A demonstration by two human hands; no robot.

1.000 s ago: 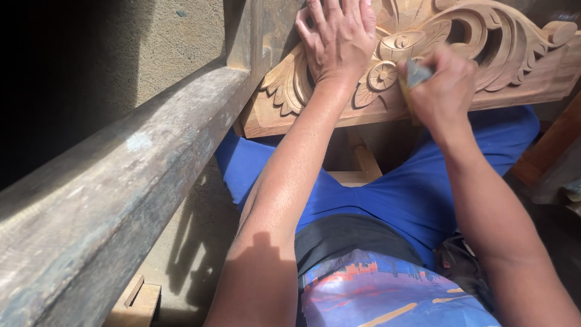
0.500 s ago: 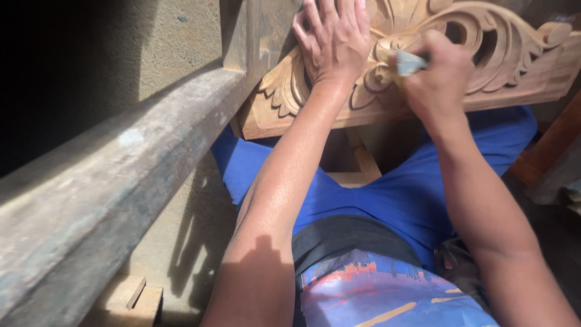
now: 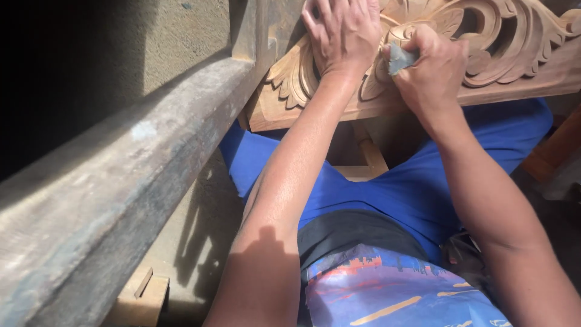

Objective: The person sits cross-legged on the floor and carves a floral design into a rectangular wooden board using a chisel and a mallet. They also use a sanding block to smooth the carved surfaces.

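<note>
Right hand [image 3: 431, 66] clamped on grey pad [image 3: 399, 58], left hand [image 3: 342, 33] flat on half-hidden carving [image 3: 514, 36]

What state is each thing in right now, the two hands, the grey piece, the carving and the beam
Left hand: flat, fingers spread, pressed on the carving.
Right hand: closed around the grey piece, against the carving.
Grey piece: folded, pinched, mostly hidden in the fist.
Carving: bare unpainted wood, resting across the blue-clad legs.
Beam: weathered, grey, scuffed.
</note>
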